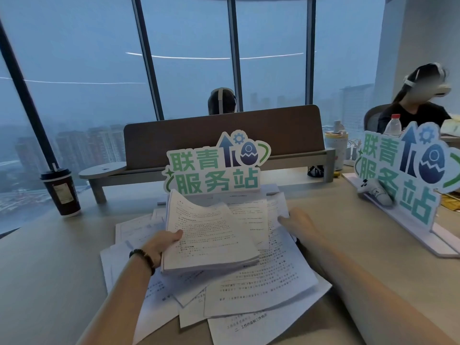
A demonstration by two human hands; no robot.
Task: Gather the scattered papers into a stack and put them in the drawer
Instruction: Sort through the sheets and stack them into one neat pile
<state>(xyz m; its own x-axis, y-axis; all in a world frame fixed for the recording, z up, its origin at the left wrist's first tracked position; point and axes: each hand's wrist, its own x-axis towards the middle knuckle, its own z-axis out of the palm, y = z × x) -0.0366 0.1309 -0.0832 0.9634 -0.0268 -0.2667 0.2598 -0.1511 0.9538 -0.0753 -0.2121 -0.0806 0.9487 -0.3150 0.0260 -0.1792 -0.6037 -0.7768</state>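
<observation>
From the head camera, a pale, matte desk [49, 257] carries a loose spread of white printed sheets, the scattered papers [261, 290], thin and flat, overlapping at odd angles from the middle of the desk down toward its near edge. Above that spread, the left hand [159, 245] grips a thick stack [211, 240] by its left edge, thumb curled over the top page, fingers hidden beneath; the stack is tilted, its top sheet curling up in a soft wave at the far end. A dark beaded bracelet [143, 258] rings that wrist. Over on the right, the right hand [297, 221] reaches to the right-hand side of the papers at the middle of the desk, fingers pinching the edge of a sheet; how tightly it closes cannot be told, as the fingertips are behind the paper.

Behind the papers stands a flat die-cut sign [214, 168] with green lettering, in front of a brown, rounded-corner divider panel [224, 135]. Near the desk's left edge sits a dark paper cup [62, 192] with a black lid and straw. A second sign [403, 175] stands toward the right edge. No drawer shows in this view.
</observation>
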